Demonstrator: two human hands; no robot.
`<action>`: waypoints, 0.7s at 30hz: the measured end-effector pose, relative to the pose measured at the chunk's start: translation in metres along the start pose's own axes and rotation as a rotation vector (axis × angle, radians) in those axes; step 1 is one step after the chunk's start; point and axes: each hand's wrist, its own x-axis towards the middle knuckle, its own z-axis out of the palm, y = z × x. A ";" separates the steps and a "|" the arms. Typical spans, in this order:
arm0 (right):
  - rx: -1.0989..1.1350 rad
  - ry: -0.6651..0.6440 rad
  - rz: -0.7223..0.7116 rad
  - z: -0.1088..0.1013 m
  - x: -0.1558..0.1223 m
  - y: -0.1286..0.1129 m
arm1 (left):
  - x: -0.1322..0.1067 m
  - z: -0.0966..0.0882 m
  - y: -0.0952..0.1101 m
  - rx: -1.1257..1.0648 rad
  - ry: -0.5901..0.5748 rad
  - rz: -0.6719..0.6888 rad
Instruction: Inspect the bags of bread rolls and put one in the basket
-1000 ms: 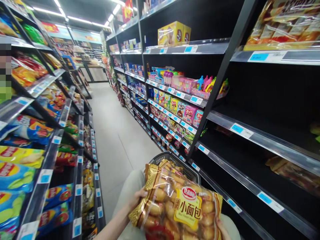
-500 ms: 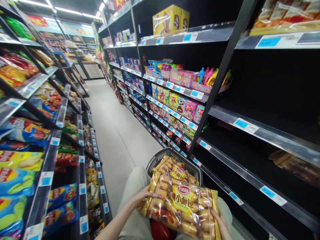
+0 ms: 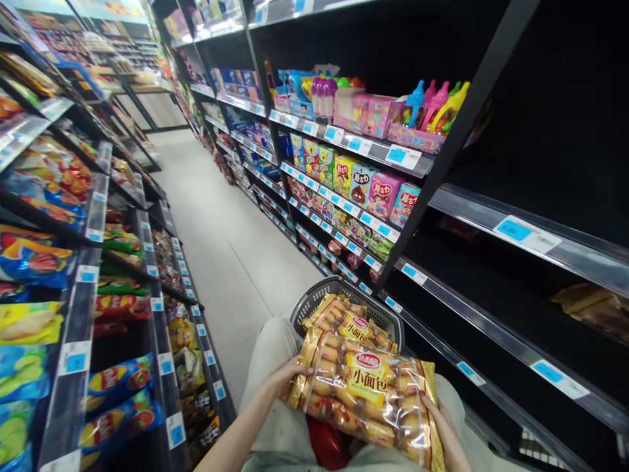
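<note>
Gold-edged plastic wraps the front bread pack (image 3: 366,396), one of two in your head view. You hold it over your lap (image 3: 285,429), where it hides the near edge of one gray basket (image 3: 339,286); the rear bread pack (image 3: 339,313) lies inside, toward the far edge. Partly closed, your left hand (image 3: 291,378) pinches the front bread pack's left end; your right hand (image 3: 439,418), likewise curled, clasps its right end.
</note>
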 end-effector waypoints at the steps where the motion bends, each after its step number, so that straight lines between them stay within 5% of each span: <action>1: -0.005 0.012 -0.001 0.000 0.000 0.000 | 0.000 0.000 0.001 0.001 -0.004 -0.004; 14: 0.083 0.039 -0.079 0.031 0.005 0.010 | -0.004 -0.007 0.014 -0.121 0.135 -0.079; 21: 0.104 0.006 -0.012 0.031 0.003 0.008 | -0.004 -0.005 0.013 -0.128 0.148 -0.080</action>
